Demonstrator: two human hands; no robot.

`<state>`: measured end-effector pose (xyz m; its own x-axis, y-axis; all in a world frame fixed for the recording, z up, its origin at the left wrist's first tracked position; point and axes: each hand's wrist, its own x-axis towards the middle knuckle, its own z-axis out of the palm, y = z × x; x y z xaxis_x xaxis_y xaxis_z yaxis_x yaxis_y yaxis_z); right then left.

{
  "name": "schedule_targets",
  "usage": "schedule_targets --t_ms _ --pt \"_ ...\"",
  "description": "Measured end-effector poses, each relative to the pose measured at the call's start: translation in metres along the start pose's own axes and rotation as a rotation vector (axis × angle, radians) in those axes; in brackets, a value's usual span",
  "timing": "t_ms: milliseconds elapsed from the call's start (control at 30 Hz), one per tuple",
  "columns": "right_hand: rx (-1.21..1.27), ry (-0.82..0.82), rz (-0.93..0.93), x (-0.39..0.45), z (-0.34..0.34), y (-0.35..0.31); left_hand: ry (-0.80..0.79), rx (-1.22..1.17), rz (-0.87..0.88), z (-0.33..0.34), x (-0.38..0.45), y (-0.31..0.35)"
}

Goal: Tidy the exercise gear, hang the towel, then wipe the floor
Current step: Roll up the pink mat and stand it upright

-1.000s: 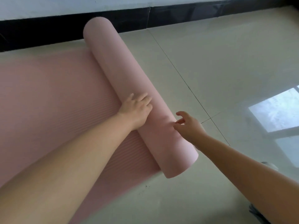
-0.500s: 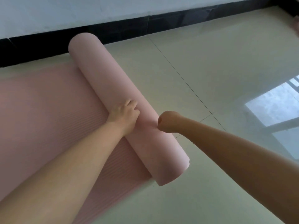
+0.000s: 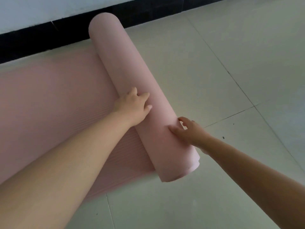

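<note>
Your left hand (image 3: 132,107) lies flat, fingers spread, on the half-rolled pink mat (image 3: 130,90) (its flat part (image 3: 49,100) runs off leftward), your right hand (image 3: 189,132) presses loose fingers against the roll's near end, on pale floor tiles (image 3: 214,71) beside a black skirting (image 3: 41,37).

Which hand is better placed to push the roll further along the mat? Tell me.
Probably the left hand: it rests on top of the roll at the side facing the flat mat. The right hand only touches the far side, near the end.
</note>
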<state>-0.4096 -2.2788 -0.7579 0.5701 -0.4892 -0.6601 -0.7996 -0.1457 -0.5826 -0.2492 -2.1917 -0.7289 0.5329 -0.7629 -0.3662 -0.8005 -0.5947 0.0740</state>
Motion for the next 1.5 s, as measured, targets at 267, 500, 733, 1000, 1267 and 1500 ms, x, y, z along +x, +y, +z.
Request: schedule_targets --t_ms 267,500,733,1000,1267,1500 --pt "-0.507 -0.27 -0.424 -0.039 0.001 0.037 -0.031 -0.325 -0.163 0.016 -0.024 -0.01" --pt "-0.576 -0.068 -0.577 -0.042 0.019 0.053 0.018 -0.935 -0.407 0.04 -0.026 0.007" --pt "-0.494 0.14 -0.677 -0.034 0.038 0.073 0.183 -0.919 -0.407 0.041 -0.029 0.016" --pt "-0.422 0.116 -0.604 -0.017 0.046 0.088 0.295 -0.85 -0.308 0.05 -0.031 0.021" --pt "-0.428 0.128 -0.603 -0.035 0.062 0.068 0.201 -0.972 -0.335 0.062 -0.034 -0.005" --pt "0.165 0.11 -0.275 -0.048 0.053 0.019 0.19 -0.336 -0.024 0.036 -0.062 -0.042"
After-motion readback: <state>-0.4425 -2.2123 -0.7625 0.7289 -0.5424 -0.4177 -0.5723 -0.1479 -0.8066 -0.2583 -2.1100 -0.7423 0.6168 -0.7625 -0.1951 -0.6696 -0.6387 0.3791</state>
